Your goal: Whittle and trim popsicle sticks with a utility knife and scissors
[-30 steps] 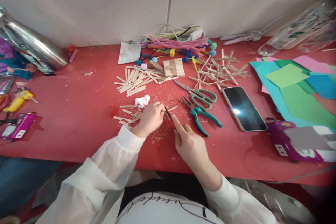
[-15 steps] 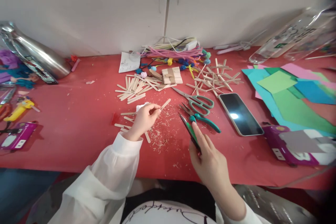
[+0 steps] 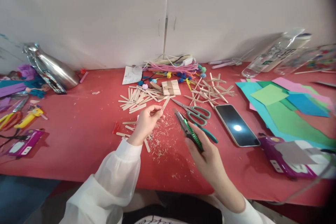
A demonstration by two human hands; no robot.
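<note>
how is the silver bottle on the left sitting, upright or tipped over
Tipped over: the silver bottle lies on its side on the red table, its long body slanting across the surface.

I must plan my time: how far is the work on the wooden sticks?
Done: shavings and short pieces lie by the left hand. In hand: it holds one stick, the right hand a utility knife. Left: the loose pile of sticks behind looks uncut.
</note>
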